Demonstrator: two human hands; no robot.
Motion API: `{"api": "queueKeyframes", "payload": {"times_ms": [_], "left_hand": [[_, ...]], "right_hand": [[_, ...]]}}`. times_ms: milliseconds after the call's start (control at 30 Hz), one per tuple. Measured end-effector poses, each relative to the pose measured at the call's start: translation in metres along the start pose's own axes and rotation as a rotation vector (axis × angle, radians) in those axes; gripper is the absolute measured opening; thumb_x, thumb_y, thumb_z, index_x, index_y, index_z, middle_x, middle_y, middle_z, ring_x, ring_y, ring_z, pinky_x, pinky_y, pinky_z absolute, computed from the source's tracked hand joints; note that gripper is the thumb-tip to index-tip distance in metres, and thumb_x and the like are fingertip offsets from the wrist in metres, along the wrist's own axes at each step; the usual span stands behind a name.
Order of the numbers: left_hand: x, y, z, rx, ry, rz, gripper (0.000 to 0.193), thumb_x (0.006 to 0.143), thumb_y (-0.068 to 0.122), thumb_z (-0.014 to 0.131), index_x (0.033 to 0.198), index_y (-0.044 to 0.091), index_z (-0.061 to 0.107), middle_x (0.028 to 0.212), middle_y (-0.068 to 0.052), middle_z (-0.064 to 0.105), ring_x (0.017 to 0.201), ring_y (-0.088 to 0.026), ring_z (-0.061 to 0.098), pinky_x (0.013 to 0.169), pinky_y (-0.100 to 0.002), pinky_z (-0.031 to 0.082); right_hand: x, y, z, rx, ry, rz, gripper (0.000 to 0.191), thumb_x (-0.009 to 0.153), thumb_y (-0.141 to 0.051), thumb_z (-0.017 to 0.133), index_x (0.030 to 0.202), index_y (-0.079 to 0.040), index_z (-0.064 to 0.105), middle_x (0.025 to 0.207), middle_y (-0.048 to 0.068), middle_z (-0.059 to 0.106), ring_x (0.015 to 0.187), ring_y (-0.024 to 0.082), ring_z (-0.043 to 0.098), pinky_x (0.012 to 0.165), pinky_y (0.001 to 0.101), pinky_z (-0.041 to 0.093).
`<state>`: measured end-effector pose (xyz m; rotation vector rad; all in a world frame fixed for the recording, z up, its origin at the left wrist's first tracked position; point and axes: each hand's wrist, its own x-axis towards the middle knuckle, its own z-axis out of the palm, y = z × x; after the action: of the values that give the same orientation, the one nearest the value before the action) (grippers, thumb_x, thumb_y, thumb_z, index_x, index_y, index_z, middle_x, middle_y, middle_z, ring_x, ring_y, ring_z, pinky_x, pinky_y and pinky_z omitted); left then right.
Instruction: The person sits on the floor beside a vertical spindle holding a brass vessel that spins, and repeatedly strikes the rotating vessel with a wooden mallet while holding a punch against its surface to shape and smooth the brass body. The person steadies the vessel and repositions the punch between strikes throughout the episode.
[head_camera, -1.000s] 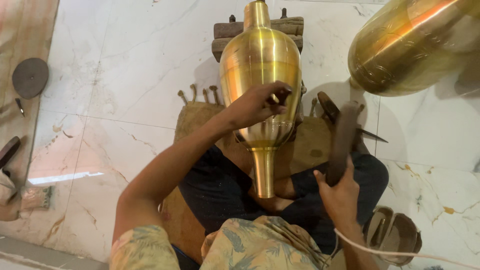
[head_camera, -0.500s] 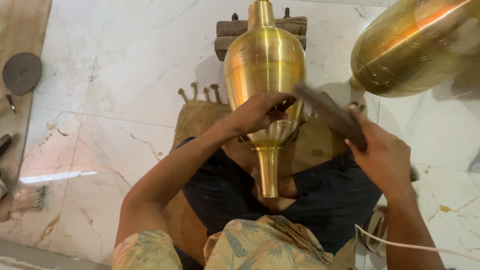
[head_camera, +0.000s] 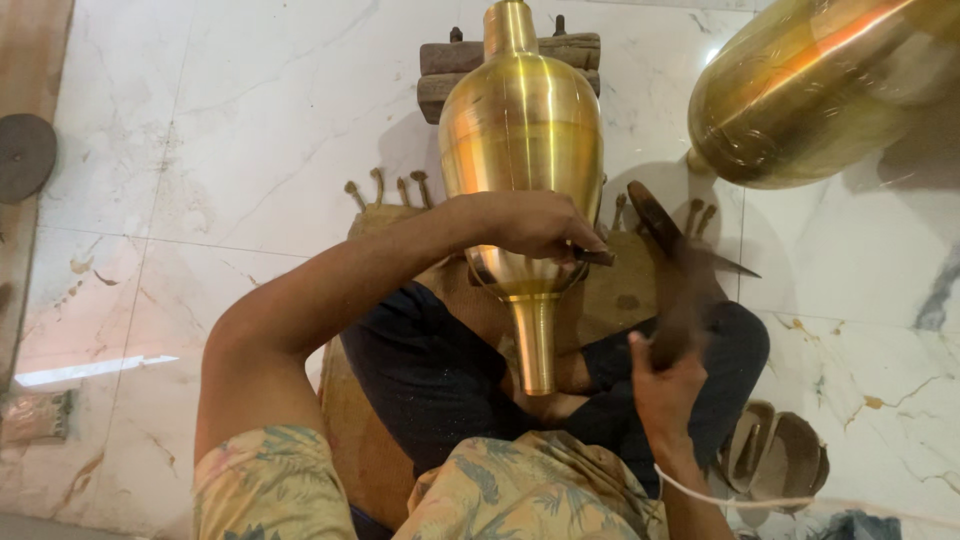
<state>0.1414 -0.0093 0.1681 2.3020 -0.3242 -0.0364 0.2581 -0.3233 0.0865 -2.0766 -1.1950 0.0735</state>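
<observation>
Currently a small dark punch-like tool (head_camera: 592, 256) is pinched in the left hand (head_camera: 535, 225) and held against the lower shoulder of the brass vase (head_camera: 520, 150). The vase lies lengthwise over the lap, wide body resting toward a wooden block (head_camera: 440, 72) on the marble floor (head_camera: 200, 150), narrow neck pointed at the torso. The right hand (head_camera: 665, 385) is closed around a dark hammer (head_camera: 672, 265), motion-blurred, raised beside the vase.

Risks, as judged:
- Knuckles of the left hand could be struck if the hammer lands off the tool head; clearance looks small.
- Tool tip could skid on the polished curve and scar the finish.
- Vase could roll, since it is only braced by lap and block.

Containers: vase interior cannot be seen. A second brass vessel (head_camera: 810, 90) lies upper right, contents hidden. Two shallow bowl-like items (head_camera: 775, 455) near the right knee look empty, though that is not clear.
</observation>
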Motion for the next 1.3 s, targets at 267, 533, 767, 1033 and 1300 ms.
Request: {"api": "queueKeyframes", "payload": {"times_ms": [267,533,767,1033,1300], "left_hand": [[-0.009,-0.001,0.000,-0.095,0.100,-0.044,0.043,0.090,0.007,0.075,0.132,0.003,0.067,0.111,-0.012,0.077,0.095,-0.028,0.075,0.082,-0.042,0.058],[-0.018,-0.003,0.006,-0.054,0.222,-0.048,0.049,0.086,0.000,0.075,0.134,0.004,0.066,0.115,-0.014,0.076,0.097,-0.028,0.074,0.082,-0.041,0.060],[-0.022,0.009,0.006,-0.289,0.470,-0.244,0.043,0.094,0.003,0.071,0.136,0.007,0.063,0.119,-0.010,0.073,0.108,-0.024,0.073,0.094,-0.037,0.062],[-0.020,0.006,-0.001,-0.094,0.352,-0.323,0.050,0.091,0.008,0.075,0.138,0.005,0.057,0.112,-0.010,0.075,0.101,-0.025,0.073,0.090,-0.044,0.058],[-0.012,-0.003,0.005,-0.119,0.297,-0.221,0.052,0.088,0.004,0.072,0.139,0.006,0.061,0.114,-0.010,0.076,0.101,-0.024,0.074,0.084,-0.041,0.059]], "right_hand": [[0.005,-0.003,-0.010,0.065,0.037,-0.031,0.063,0.099,-0.018,0.079,0.152,-0.007,0.047,0.102,0.019,0.069,0.081,0.028,0.067,0.072,0.0392,0.056],[0.029,-0.007,-0.031,0.164,-0.054,0.242,0.078,0.092,-0.021,0.082,0.158,-0.010,0.041,0.094,0.019,0.071,0.083,0.031,0.072,0.071,0.0417,0.056],[0.031,-0.029,-0.033,-0.008,-0.256,0.309,0.087,0.091,-0.023,0.076,0.165,-0.012,0.031,0.099,0.023,0.074,0.087,0.038,0.075,0.070,0.0491,0.058],[0.044,-0.042,-0.021,-0.039,-0.463,0.428,0.095,0.086,-0.024,0.077,0.164,-0.017,0.023,0.107,0.026,0.072,0.087,0.044,0.075,0.071,0.0508,0.061],[0.051,-0.031,-0.026,-0.183,-0.573,0.369,0.098,0.089,-0.025,0.076,0.168,-0.022,0.019,0.100,0.026,0.076,0.085,0.041,0.076,0.071,0.0504,0.061]]}}
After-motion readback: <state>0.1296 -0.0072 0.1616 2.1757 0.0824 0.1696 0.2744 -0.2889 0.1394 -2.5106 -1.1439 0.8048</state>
